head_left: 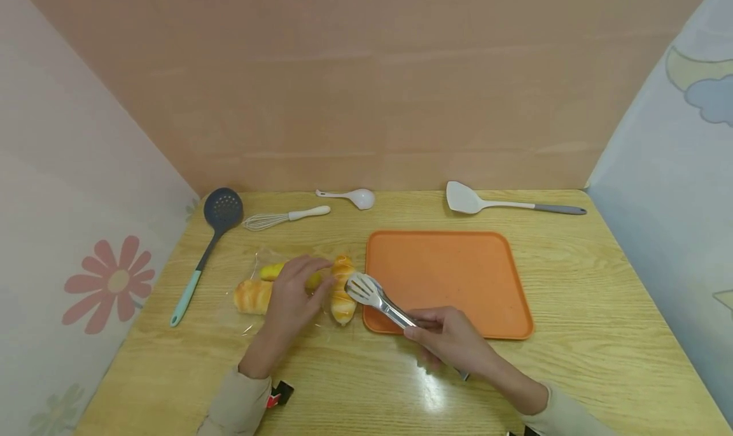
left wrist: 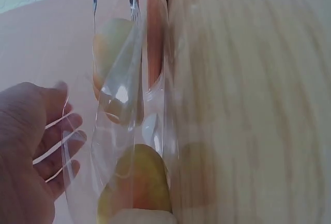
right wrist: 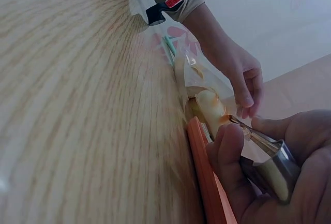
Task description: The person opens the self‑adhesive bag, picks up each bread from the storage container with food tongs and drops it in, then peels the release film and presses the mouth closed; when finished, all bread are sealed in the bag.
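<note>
My right hand [head_left: 452, 340] grips metal tongs [head_left: 392, 312], their slotted head at the near half of a twisted bread roll [head_left: 343, 270]. In the left wrist view the tong arms reach either side of that roll [left wrist: 116, 53]. My left hand [head_left: 292, 293] hovers left of the roll, thumb and fingers apart and loosely bent. Its fingertips overlap the edge of a clear plastic bag [left wrist: 111, 141] in the left wrist view. Another bread roll [head_left: 250, 296] and a yellow piece [head_left: 272, 271] lie at the bag, partly hidden by the left hand.
An orange tray [head_left: 446, 277] lies right of the bread. Behind are a whisk [head_left: 286, 218], a white spoon [head_left: 357, 198] and a white spatula [head_left: 466, 198]. A dark skimmer [head_left: 223, 210] with a mint handle lies at the left. Walls border the table's back and sides.
</note>
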The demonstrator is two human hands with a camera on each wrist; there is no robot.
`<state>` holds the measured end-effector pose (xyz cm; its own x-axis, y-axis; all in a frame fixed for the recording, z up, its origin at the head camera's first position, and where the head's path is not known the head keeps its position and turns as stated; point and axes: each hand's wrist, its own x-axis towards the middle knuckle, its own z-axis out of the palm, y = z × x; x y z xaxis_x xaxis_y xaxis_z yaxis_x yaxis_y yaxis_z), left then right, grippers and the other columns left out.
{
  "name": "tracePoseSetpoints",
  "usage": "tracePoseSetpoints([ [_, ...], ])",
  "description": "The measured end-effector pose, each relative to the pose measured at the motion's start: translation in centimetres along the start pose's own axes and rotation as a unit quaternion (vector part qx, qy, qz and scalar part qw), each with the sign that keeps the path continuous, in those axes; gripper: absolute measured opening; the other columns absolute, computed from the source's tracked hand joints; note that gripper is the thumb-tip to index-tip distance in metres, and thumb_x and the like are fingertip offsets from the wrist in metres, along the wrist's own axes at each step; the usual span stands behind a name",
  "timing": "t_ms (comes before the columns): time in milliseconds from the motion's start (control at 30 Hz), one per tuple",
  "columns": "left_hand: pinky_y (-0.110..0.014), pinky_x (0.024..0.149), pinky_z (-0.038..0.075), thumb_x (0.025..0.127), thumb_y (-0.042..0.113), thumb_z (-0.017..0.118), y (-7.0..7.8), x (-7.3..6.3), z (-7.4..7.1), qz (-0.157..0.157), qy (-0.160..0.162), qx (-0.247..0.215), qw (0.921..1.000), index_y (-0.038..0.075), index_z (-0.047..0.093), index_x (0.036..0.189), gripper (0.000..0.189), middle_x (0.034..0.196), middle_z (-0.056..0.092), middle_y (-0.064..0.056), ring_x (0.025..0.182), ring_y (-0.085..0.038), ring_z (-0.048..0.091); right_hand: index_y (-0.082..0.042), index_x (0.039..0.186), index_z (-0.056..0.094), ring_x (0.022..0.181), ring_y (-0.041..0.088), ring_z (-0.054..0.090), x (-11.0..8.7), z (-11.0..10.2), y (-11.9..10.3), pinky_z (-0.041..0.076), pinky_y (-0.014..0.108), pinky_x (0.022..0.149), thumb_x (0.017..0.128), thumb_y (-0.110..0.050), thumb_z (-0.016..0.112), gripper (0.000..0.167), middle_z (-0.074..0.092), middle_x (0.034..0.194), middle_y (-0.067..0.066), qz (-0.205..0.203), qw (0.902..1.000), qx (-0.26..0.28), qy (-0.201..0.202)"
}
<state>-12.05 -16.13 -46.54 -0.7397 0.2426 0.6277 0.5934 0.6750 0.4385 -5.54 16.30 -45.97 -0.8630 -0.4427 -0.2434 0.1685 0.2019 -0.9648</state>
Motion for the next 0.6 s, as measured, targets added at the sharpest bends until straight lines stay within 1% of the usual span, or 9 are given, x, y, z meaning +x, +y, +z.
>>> tracePoseSetpoints([
  [100, -0.055, 0.097, 0.062, 0.088, 0.008, 0.094, -0.2, 0.1, -0.2, 0.032, -0.015, 0.023, 0.9991, 0.003, 0.083, 0.104, 0.02, 0.105, 0.079, -0.009, 0.105, -0.036, 0.074, 0.014, 0.151, 0.058, 0.057, 0.017, 0.062, 0.0, -0.1, 0.0, 0.054, 0.024, 0.048, 0.109, -0.016, 0.074, 0.054, 0.071, 0.075, 0.017, -0.001, 0.9999, 0.008, -0.006],
  [167, -0.054, 0.099, 0.062, 0.089, 0.006, 0.094, -0.3, 0.2, -0.2, 0.039, -0.017, 0.026, 0.9987, 0.003, 0.083, 0.1, 0.016, 0.102, 0.079, -0.008, 0.101, -0.033, 0.075, 0.013, 0.151, 0.058, 0.057, 0.016, 0.06, -0.1, -0.2, 0.1, 0.053, 0.023, 0.048, 0.109, -0.015, 0.074, 0.053, 0.07, 0.075, 0.017, -0.003, 0.9999, 0.008, -0.009],
  [233, -0.054, 0.098, 0.063, 0.089, 0.005, 0.093, -0.4, 0.2, -0.2, 0.028, -0.014, 0.015, 0.9994, 0.005, 0.083, 0.1, 0.014, 0.101, 0.08, -0.007, 0.101, -0.033, 0.075, 0.012, 0.151, 0.059, 0.057, 0.016, 0.06, -0.2, -0.3, 0.1, 0.053, 0.023, 0.049, 0.109, -0.015, 0.074, 0.052, 0.07, 0.075, 0.016, -0.004, 0.9999, 0.005, -0.01],
  [333, -0.053, 0.095, 0.064, 0.092, 0.004, 0.09, -0.4, 0.0, 0.0, -0.007, -0.002, -0.018, 0.9998, 0.007, 0.083, 0.101, 0.011, 0.102, 0.082, -0.007, 0.102, -0.032, 0.076, 0.01, 0.151, 0.061, 0.056, 0.016, 0.059, -0.2, -0.4, 0.2, 0.052, 0.022, 0.048, 0.109, -0.016, 0.073, 0.051, 0.07, 0.074, 0.017, -0.007, 0.9999, -0.002, -0.012],
  [367, -0.049, 0.093, 0.065, 0.094, 0.006, 0.089, -0.6, -0.2, 0.3, -0.013, 0.009, -0.038, 0.9992, 0.007, 0.084, 0.102, 0.01, 0.103, 0.082, -0.007, 0.102, -0.03, 0.076, 0.01, 0.151, 0.061, 0.056, 0.016, 0.059, -0.2, -0.4, 0.2, 0.052, 0.022, 0.048, 0.109, -0.016, 0.073, 0.05, 0.069, 0.074, 0.017, -0.007, 0.9999, -0.004, -0.011],
  [433, -0.048, 0.089, 0.066, 0.095, 0.006, 0.087, -0.6, -0.3, 0.5, -0.03, 0.018, -0.057, 0.9978, 0.008, 0.084, 0.103, 0.009, 0.103, 0.082, -0.007, 0.102, -0.029, 0.077, 0.01, 0.15, 0.062, 0.056, 0.016, 0.059, -0.1, -0.3, 0.1, 0.052, 0.022, 0.048, 0.109, -0.017, 0.073, 0.051, 0.07, 0.074, 0.017, -0.005, 1.0, -0.005, -0.006],
  [567, -0.048, 0.087, 0.066, 0.097, 0.005, 0.086, -0.6, -0.2, 0.9, -0.048, 0.028, -0.074, 0.9957, 0.008, 0.084, 0.104, 0.008, 0.105, 0.082, -0.008, 0.102, -0.029, 0.077, 0.01, 0.15, 0.061, 0.055, 0.016, 0.058, -0.1, -0.2, 0.0, 0.051, 0.022, 0.047, 0.108, -0.018, 0.075, 0.052, 0.069, 0.074, 0.016, -0.003, 1.0, -0.003, 0.005],
  [600, -0.052, 0.087, 0.066, 0.095, 0.003, 0.087, -0.3, -0.1, 0.8, -0.057, 0.024, -0.067, 0.9958, 0.007, 0.083, 0.103, 0.01, 0.104, 0.082, -0.008, 0.102, -0.03, 0.078, 0.01, 0.151, 0.061, 0.056, 0.016, 0.058, -0.2, -0.2, -0.1, 0.051, 0.023, 0.047, 0.108, -0.017, 0.076, 0.053, 0.069, 0.074, 0.016, -0.004, 1.0, -0.003, 0.006],
])
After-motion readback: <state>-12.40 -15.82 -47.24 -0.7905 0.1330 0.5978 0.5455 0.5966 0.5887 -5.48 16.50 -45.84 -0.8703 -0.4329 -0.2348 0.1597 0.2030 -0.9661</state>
